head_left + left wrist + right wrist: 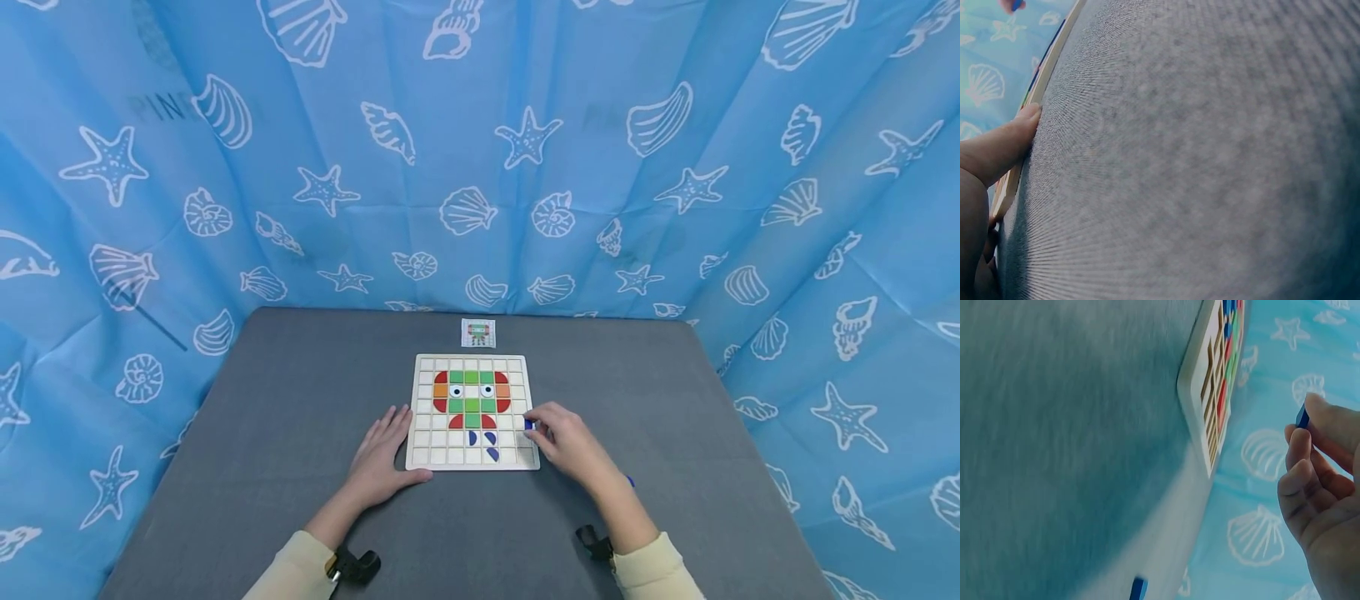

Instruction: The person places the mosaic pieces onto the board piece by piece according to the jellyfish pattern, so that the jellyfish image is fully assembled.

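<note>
A square wooden grid board (472, 467) lies on the table, bearing a figure of red, green and orange tiles with two round eyes. Three blue rounded pieces (492, 454) sit in its lower cells. My left hand (381, 462) rests at the board's left side, fingers straight along the edge and thumb at the near left corner; the left wrist view shows this thumb (1007, 145) against the rim. Between thumb and fingers my right hand (567, 442) pinches a small blue tile (1302, 417), held over the board's right edge in the head view.
A small picture card (478, 333) with a similar tile figure lies behind the board. Another blue tile (1139, 588) lies on the grey table (315, 400), partly hidden by the right forearm in the head view. A blue shell-print curtain (480, 167) surrounds the table.
</note>
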### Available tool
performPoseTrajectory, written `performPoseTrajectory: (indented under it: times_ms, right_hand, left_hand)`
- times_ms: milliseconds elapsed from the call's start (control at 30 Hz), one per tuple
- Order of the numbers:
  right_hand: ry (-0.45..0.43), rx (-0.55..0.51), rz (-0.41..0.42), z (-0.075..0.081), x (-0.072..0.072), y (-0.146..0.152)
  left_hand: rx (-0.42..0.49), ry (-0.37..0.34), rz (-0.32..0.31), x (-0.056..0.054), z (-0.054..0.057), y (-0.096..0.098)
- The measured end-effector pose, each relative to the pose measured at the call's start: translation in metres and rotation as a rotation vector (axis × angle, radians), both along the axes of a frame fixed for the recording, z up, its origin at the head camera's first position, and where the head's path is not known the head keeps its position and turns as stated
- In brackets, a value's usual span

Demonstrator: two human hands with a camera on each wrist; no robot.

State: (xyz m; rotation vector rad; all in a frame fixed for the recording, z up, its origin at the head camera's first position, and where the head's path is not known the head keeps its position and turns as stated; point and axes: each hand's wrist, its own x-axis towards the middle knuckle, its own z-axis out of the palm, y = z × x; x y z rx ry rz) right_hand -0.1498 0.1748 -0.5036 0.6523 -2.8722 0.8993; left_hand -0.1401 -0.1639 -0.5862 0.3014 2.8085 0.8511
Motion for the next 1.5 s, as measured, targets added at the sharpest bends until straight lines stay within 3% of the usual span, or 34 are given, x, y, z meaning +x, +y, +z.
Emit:
performPoseTrajectory:
  times_ms: [333, 733, 1067, 1500]
  right_hand:
    - [0.034, 0.015, 0.047, -0.009, 0.003, -0.033]
    - [0.072, 0.191, 0.094, -0.016, 0.008, -0.071]
    - [-0.035, 0.296, 0.091, -0.021, 0.008, -0.083]
    - [-0.071, 0.286, 0.092, -0.020, 0.009, -0.085]
  left_hand:
    - [0.004, 0.014, -0.016, -0.001, -0.001, 0.001]
    - [0.029, 0.041, -0.018, 0.000, -0.001, 0.000]
    - [0.022, 0.001, -0.021, 0.000, 0.001, -0.001]
    - [0.030, 0.022, -0.022, 0.000, 0.001, 0.000]
